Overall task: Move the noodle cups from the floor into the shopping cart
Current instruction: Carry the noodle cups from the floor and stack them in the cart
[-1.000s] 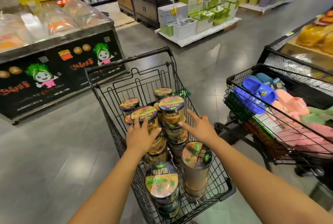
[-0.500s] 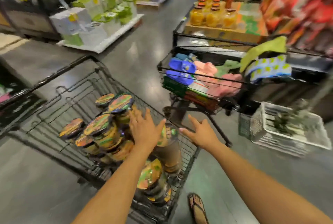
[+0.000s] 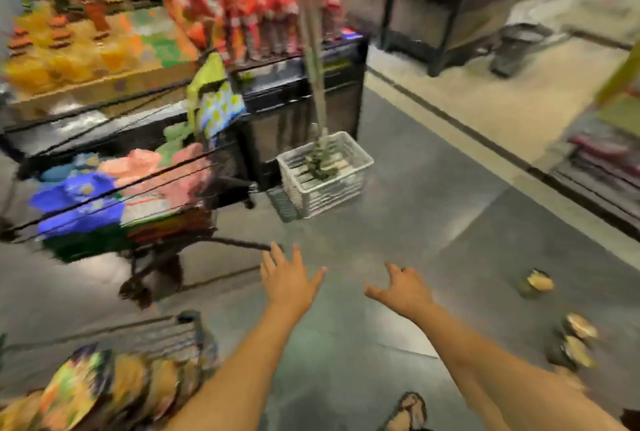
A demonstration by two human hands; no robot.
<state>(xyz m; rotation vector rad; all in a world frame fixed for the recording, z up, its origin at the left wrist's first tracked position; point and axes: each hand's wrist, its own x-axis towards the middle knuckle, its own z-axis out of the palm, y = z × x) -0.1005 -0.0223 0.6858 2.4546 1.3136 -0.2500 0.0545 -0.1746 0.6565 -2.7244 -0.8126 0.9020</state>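
Note:
The frame is blurred by motion. My left hand (image 3: 289, 280) and my right hand (image 3: 401, 287) are both stretched out over the grey floor, fingers spread, holding nothing. The shopping cart (image 3: 180, 330) with several noodle cups (image 3: 86, 392) inside sits at the bottom left, to the left of my left arm. On the floor at the right lie more noodle cups: one (image 3: 536, 283) further off and two (image 3: 576, 340) nearer, beyond my right hand.
A second black cart (image 3: 145, 250) full of slippers stands at the left middle. A white plastic crate (image 3: 325, 172) with a pole in it sits ahead by a dark shelf unit (image 3: 304, 91). My sandalled foot (image 3: 408, 411) shows at the bottom.
The view has swung right, away from the cart. Both hands left the cups in the cart and now hover empty over open floor, with cups on the floor coming into view.

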